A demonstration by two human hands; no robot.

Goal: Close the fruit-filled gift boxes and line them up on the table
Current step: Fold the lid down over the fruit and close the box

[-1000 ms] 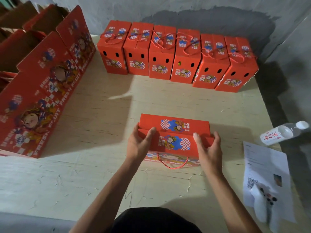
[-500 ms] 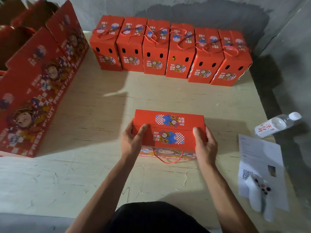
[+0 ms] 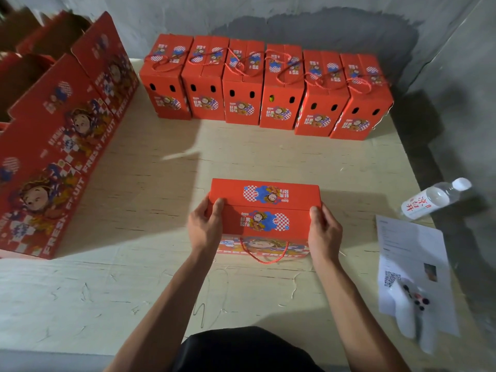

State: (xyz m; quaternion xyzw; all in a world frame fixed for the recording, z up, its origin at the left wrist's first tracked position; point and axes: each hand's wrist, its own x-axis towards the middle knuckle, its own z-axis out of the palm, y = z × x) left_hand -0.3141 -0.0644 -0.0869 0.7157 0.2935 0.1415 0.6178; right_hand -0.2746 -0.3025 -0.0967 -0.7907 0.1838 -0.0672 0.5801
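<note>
Closing is the step in hand. One gift box [image 3: 264, 210] lies near the front middle of the table [image 3: 161, 277], its two top flaps brought together so that their edges meet along the middle of the upper face. The left hand [image 3: 202, 226] grips the left end of the box, thumb laid on the top face near the flap seam and fingers wrapped down the end wall. The right hand [image 3: 323, 228] holds the right end in the same manner, thumb on top, fingers curled round the end. Neither hand is spread flat; both clasp the box between them.

A red cord handle [image 3: 264, 253] hangs loose over the near side of the box and is not yet drawn over the top.

Six closed boxes [image 3: 268, 87] stand side by side in a row at the far edge of the table, against the wall, their cord handles looped across the tops. Open cartons [image 3: 67, 124] stand at the left. A water bottle [image 3: 434, 198], a printed sheet [image 3: 413, 264] and a white controller [image 3: 410, 310] lie at the right, well apart from the box.

Judgement: the flaps appear seated, so closing is almost done. The next move calls for securing the cord over the top as on the finished boxes, then lifting the box by both ends, turning it to match the row, and setting it just beside an end box. Whether the flaps are locked cannot be told.
</note>
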